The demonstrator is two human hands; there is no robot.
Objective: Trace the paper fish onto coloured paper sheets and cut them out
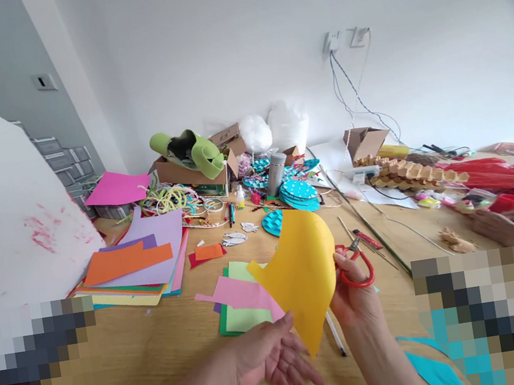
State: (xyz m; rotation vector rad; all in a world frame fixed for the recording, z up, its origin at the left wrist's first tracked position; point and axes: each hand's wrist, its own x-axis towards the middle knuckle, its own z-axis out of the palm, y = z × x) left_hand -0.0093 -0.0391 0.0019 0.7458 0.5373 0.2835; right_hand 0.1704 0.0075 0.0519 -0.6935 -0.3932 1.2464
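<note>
My right hand [357, 300] grips a curved yellow sheet [303, 263], paper or thin foam, by its right edge. Red-handled scissors [359, 274] are in the same hand, their handle loops beside the thumb and fingers. Palm up, my left hand [275, 360] is open with its fingers spread, just below the sheet's lower left side. I cannot tell whether it touches the sheet. Beneath the sheet lie a pink cut piece [237, 290] and light green sheets [244, 318]. A pen [335, 334] rests on the table between my hands.
Coloured sheets [137, 262] are stacked at left beside a white board [8, 210]. Behind stand a cardboard box with green foam [189, 157], a grey bottle [277, 175] and blue dotted discs [299, 192]. Another person's hands [503, 226] work at far right, near egg-carton strips [415, 172].
</note>
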